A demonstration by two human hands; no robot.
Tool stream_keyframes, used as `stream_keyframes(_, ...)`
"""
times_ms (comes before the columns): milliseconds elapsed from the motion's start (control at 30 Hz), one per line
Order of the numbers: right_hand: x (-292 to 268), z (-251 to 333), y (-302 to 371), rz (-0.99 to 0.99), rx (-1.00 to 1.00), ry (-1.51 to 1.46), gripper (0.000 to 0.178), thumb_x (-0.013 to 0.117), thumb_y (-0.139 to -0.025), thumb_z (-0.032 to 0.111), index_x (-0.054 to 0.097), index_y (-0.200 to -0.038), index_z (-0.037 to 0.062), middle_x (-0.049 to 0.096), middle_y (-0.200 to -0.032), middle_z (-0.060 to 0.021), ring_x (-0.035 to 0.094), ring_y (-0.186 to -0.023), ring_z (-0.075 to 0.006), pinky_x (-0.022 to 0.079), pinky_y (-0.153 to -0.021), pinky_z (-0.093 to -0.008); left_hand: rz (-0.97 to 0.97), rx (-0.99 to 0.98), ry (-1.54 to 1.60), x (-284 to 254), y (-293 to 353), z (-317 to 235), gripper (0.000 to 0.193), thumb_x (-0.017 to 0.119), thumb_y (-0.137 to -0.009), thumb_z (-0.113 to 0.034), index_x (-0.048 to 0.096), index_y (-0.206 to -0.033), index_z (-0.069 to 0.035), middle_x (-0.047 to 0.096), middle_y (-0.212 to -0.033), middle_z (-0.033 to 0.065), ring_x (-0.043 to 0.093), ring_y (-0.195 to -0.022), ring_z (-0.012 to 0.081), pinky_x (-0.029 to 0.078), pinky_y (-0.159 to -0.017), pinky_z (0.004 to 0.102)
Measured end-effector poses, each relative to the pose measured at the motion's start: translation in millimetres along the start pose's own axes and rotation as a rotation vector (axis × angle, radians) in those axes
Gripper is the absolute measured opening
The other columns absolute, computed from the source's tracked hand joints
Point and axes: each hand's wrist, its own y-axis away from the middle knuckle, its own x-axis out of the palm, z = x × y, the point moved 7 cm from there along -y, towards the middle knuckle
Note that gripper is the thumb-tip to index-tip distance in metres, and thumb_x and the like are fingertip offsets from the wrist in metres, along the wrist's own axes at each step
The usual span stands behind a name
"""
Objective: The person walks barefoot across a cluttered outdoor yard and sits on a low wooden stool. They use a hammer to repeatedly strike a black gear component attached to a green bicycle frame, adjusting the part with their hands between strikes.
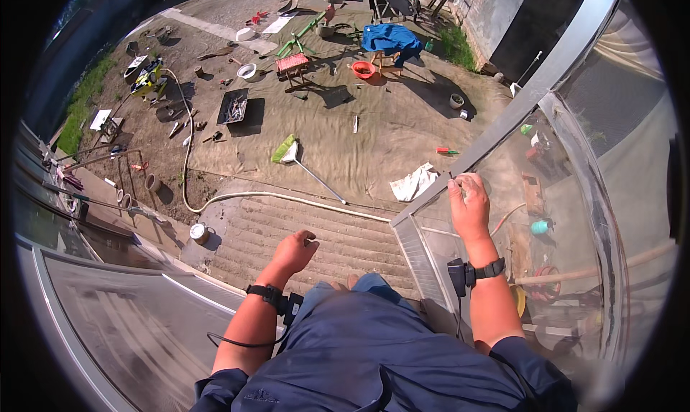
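My left hand [296, 252] hangs over the concrete steps, its fingers curled in, with nothing visible in them. My right hand [471, 200] is raised beside the metal-framed glass door [496, 135] on the right. Its fingers are bent together at the frame's edge, and a small dark bit shows by the fingertips. Whether that is part of the door or something held is too small to tell. Black straps with small boxes sit on both wrists.
Below me are ridged steps [302, 229], crossed by a pale hose [273, 194]. A green broom [285, 150], a white cloth [415, 183] and a metal tray [233, 107] lie in the yard. A lidded can [199, 233] stands at left. Another glazed panel [136, 318] is at lower left.
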Motion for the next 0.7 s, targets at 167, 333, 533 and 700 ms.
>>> stream_keyframes(167,102.7,-43.9,-36.7,0.043,0.113,-0.060,0.005,0.061,-0.084,0.010,0.063,-0.081,0.0065,0.061,-0.087,-0.0122,0.059,-0.092,-0.0322,0.048,-0.081,-0.0401,-0.081,-0.143,0.083,-31.5,-48.7,71.9,0.036,0.069,-0.086,-0.029,0.068,-0.112,-0.004,0.072,-0.088,0.0185,0.071,-0.083,0.0286,0.054,-0.074,0.0377)
stream_keyframes(333,157.5,-46.6,-16.3,0.234,0.105,-0.143,0.015,0.063,-0.087,0.020,0.065,-0.085,0.0049,0.062,-0.090,-0.0142,0.059,-0.090,-0.0357,0.049,-0.079,-0.0436,-0.068,-0.241,0.169,-38.0,-30.9,135.5,0.038,0.069,-0.088,-0.026,0.065,-0.114,0.001,0.072,-0.086,0.0173,0.071,-0.073,0.0219,0.055,-0.070,0.0334)
stream_keyframes(533,215.7,-54.5,26.8,0.382,0.429,-0.145,0.020,0.062,-0.089,0.024,0.068,-0.089,0.0045,0.064,-0.095,-0.0164,0.061,-0.093,-0.0370,0.050,-0.082,-0.0440,-0.050,-0.378,0.284,-68.8,-68.8,199.3,0.040,0.068,-0.088,-0.026,0.064,-0.117,0.001,0.073,-0.085,0.0155,0.073,-0.077,0.0204,0.055,-0.071,0.0323)
stream_keyframes(700,279.6,-65.4,69.2,0.445,0.574,-0.014,0.021,0.063,-0.089,0.023,0.069,-0.089,0.0033,0.065,-0.097,-0.0175,0.061,-0.097,-0.0364,0.049,-0.084,-0.0438,0.074,-0.287,0.094,-109.7,-139.3,240.0,0.040,0.067,-0.088,-0.029,0.066,-0.116,0.000,0.074,-0.090,0.0163,0.073,-0.081,0.0231,0.056,-0.073,0.0341)
